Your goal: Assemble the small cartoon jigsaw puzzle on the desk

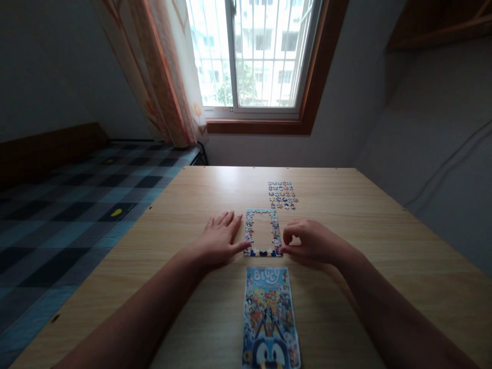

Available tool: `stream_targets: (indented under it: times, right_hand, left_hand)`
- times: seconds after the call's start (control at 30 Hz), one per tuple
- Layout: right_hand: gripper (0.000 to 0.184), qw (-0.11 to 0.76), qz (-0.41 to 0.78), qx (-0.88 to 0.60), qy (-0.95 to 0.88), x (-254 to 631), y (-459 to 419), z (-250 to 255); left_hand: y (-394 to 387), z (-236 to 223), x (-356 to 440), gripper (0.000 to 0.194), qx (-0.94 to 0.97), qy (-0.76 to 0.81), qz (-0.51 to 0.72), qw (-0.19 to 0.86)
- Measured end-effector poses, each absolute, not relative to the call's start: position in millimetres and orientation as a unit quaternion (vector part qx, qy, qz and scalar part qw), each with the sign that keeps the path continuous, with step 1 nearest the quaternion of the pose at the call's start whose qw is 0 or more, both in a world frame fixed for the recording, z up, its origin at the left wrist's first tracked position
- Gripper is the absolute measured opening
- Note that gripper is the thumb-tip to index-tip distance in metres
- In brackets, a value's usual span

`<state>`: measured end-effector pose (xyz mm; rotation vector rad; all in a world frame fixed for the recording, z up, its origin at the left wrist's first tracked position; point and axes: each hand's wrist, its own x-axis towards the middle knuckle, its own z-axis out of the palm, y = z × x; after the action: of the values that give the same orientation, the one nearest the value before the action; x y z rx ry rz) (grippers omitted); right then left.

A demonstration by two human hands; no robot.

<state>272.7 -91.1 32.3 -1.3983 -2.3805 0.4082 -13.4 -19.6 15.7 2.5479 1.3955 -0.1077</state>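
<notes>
Jigsaw border (263,253) laid flat near the middle of the wooden tabletop (200,323), its edge pieces joined into an upright rectangle around a bare wood centre. Dark blue pieces are seen along its near side, pale blue along the far side, mixed colours down both long sides.

Left hand (221,241) placed palm-down to the left of the border; its grip is spread apart, with the thumb tip rested on the border's lower left part and the other fingers fanned on the wood. Right hand (313,241) held at the lower right corner of the border, fingers curled, thumb and index tips brought near that corner. Whether its grip is closed on a piece cannot be told (tips too small to read).

Loose puzzle pieces (283,195) are set out in rough rows beyond the border, slightly to its right. The Bluey picture sheet (269,318) is laid nearer the camera, just below the border and apart from it; its title is printed at the far end and a large blue dog face at the near end, cut off by the view.

A checked bed cover (142,182) is seen at left, a patterned curtain (154,66) and barred window (265,61) behind the tabletop.
</notes>
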Motion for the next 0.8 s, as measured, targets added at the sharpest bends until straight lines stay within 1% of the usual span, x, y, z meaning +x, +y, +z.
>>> stream_targets:
  times: [0.1, 0.23, 0.47, 0.63, 0.8]
  right_hand:
    - [0.026, 0.134, 0.152, -0.525, -0.827, 270.3, -93.5, 34.1]
    - [0.025, 0.105, 0.172, -0.53, -0.824, 265.8, -95.1, 35.7]
    - [0.024, 0.099, 0.192, -0.522, -0.825, 266.2, -94.8, 35.0]
    - [0.023, 0.13, 0.211, -0.518, -0.819, 272.9, -92.8, 30.1]
    - [0.026, 0.151, 0.215, -0.507, -0.821, 275.2, -90.1, 26.5]
  left_hand:
    - [-19.3, 21.2, -20.1, 0.11, 0.888, 0.441, -0.046, 0.126]
    - [-22.5, 24.8, -20.4, 0.115, 0.897, 0.421, -0.053, 0.127]
    - [-23.5, 26.1, -19.2, 0.11, 0.901, 0.411, -0.05, 0.128]
    - [-15.4, 29.3, -27.8, 0.096, 0.902, 0.403, -0.033, 0.147]
    - [-12.8, 29.0, -29.4, 0.097, 0.907, 0.399, -0.032, 0.131]
